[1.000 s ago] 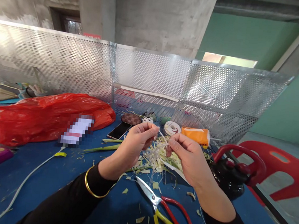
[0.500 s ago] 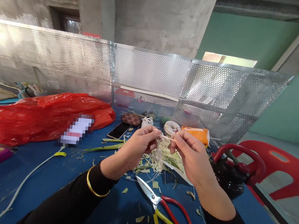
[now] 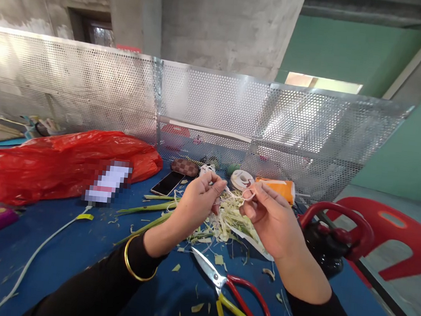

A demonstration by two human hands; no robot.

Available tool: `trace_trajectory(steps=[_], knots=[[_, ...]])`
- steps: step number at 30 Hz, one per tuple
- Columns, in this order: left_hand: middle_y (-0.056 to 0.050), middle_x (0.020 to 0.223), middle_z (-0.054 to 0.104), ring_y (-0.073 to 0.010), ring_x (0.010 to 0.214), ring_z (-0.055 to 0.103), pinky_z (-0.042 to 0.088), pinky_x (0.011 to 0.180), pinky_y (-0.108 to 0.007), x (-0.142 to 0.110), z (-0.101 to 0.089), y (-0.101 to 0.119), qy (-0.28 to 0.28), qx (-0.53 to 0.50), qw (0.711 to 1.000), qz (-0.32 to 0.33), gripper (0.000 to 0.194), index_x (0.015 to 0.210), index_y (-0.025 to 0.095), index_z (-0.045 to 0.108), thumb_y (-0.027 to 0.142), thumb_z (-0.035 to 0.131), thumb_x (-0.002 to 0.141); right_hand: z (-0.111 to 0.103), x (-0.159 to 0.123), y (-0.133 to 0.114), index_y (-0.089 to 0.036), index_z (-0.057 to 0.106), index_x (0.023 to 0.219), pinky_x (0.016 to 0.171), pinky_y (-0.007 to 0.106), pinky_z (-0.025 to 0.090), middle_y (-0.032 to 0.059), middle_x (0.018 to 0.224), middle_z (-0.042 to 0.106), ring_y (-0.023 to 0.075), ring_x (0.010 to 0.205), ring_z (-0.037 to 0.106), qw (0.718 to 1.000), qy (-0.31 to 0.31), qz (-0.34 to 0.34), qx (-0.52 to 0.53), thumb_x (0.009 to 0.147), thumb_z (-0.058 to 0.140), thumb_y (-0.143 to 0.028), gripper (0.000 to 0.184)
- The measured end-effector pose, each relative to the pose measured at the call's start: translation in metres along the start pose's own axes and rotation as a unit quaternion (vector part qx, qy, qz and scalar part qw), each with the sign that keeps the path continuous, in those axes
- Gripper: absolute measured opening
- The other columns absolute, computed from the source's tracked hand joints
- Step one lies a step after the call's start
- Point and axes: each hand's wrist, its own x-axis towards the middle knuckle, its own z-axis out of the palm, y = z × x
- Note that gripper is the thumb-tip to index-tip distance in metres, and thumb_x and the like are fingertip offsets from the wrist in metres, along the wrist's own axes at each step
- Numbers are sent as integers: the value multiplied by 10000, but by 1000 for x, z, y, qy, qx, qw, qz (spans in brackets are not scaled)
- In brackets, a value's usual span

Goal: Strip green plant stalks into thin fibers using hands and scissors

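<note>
I have the string [image 3: 232, 195] up above the scraps [image 3: 222, 226], just beyond the tip of the scissors [image 3: 217, 279]. My left hand [image 3: 200, 196] pinches one part of it between thumb and forefinger. My right hand [image 3: 274, 216] pinches it too, and there the string bends into a small loop by the thumb; how its lower fingers lie I cannot fully tell. The scissors lie on the counter [image 3: 167, 303], one handle red and one yellow, the tip pointing away from me and to the left. Left of the scissors and farther off I see green stalks [image 3: 146, 209], a phone [image 3: 168, 184] and the red bag [image 3: 64, 164]. Well beyond the scissors sit a checked case [image 3: 184, 167], a white spool [image 3: 241, 179] and an orange packet [image 3: 275, 189]. Right of the scissors, past my right wrist, stands a black pot [image 3: 324, 253] with a red handle.
</note>
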Motion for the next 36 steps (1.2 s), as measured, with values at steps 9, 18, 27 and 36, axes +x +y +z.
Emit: trace_trajectory(steps=[9,18,27,36], knots=[[97,495,370,-49,364,387,308,386,-169,-1,-3,2,8,38,999,38,193,761,212,459,344,508,892,-5,5,5,-220,619,785,625,272,454,-32,694,525,111,605,505,963,140,-156,-171,801,681,-331,128],[104,480,367,-42,346,377,289,364,-156,-3,-2,3,-30,48,998,19,223,763,212,448,378,513,897,-7,6,14,-236,714,814,744,318,440,-1,780,653,160,756,562,964,-30,-58,-258,778,697,-325,97],[110,400,384,-48,329,355,272,371,-157,-2,-5,4,-56,93,994,15,216,778,207,485,386,539,887,-10,7,11,-204,655,656,702,267,422,-19,665,574,125,675,507,986,72,-111,-97,786,684,-279,152],[88,384,451,-71,320,422,328,394,-171,-2,-7,4,-67,161,985,4,209,780,206,515,389,532,880,-2,4,2,-199,585,614,494,240,423,-28,634,514,81,492,442,997,64,-48,-23,756,707,-321,223]])
